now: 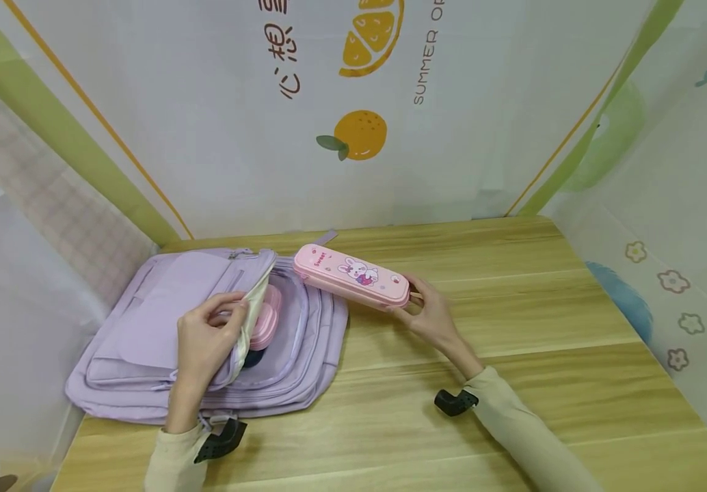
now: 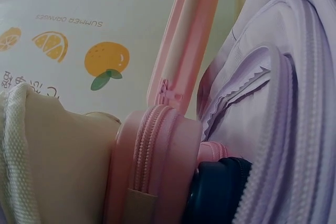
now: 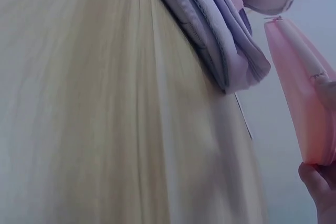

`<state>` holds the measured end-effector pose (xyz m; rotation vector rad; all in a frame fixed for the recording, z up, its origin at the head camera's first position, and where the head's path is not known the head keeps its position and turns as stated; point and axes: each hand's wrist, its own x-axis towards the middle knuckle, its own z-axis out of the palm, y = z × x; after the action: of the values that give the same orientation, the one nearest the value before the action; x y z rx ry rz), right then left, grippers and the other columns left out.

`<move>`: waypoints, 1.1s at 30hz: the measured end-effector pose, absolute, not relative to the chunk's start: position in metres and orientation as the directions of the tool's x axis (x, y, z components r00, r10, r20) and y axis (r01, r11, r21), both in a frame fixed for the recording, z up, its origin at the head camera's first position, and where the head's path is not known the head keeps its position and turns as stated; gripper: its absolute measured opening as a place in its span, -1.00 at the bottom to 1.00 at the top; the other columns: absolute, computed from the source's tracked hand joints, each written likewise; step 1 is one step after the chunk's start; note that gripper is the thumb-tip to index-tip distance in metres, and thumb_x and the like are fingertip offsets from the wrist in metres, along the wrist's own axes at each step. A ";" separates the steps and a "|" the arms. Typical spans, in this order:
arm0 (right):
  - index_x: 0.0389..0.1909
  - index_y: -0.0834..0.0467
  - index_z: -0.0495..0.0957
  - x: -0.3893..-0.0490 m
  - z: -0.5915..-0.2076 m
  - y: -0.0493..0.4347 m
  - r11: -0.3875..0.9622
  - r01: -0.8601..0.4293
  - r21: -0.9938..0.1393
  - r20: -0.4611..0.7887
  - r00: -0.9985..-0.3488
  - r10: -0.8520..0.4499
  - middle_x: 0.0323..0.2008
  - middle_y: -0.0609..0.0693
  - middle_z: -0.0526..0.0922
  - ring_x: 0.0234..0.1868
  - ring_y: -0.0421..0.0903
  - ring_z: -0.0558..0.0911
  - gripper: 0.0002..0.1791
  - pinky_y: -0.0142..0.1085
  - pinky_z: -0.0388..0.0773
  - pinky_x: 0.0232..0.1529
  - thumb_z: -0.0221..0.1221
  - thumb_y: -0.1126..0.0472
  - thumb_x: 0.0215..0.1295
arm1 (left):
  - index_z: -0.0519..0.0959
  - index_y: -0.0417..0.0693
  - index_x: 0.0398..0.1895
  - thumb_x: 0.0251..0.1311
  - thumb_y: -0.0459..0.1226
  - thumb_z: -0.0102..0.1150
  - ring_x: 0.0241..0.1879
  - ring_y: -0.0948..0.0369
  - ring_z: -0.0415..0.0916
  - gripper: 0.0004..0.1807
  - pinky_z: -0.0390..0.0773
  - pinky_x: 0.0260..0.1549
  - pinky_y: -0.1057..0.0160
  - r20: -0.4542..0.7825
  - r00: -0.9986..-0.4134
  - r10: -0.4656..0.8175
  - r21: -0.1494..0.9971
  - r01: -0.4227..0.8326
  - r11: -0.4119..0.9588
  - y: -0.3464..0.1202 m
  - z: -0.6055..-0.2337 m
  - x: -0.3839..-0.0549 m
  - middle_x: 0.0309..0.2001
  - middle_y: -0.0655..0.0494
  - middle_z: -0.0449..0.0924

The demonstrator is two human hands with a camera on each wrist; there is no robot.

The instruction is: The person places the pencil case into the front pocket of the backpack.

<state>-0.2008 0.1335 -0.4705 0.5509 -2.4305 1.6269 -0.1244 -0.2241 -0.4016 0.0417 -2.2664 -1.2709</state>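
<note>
A lilac backpack (image 1: 144,307) lies on the table with its front pocket unzipped. My left hand (image 1: 208,335) pinches the edge of the pocket flap, lifting it away from the bag. Inside the pocket sit a pink zipped case (image 1: 265,318) and a dark blue item (image 2: 218,187), partly hidden by the flap. My right hand (image 1: 430,318) grips one end of a pink pencil case (image 1: 353,273) printed with a white rabbit. The pencil case's far end overlaps the pocket's opening edge in the head view, and in the left wrist view it rises above the pink zipped case.
The bag rests on a wood-grain table (image 1: 513,287). Behind it hangs a white curtain (image 1: 236,150) with orange fruit prints, and another printed curtain (image 1: 698,225) hangs along the right. A lilac strap (image 1: 327,237) sticks out behind the bag.
</note>
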 end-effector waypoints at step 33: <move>0.35 0.36 0.40 -0.223 -0.460 0.067 0.261 -0.474 -0.841 0.393 -0.866 -0.308 0.17 0.29 0.55 0.16 0.17 0.59 -0.21 -0.06 0.60 0.27 0.49 0.33 0.08 | 0.79 -0.25 -0.24 0.18 -0.42 0.35 -0.59 0.57 0.60 -0.88 0.59 -0.52 0.61 0.483 -0.829 -0.281 0.802 0.291 0.521 -0.227 -0.383 -0.129 -0.42 -0.19 0.74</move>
<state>-0.2232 0.0673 -0.4604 0.7430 -2.3715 1.6662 -0.1293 -0.2266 -0.3833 -0.0081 -2.1902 -1.3041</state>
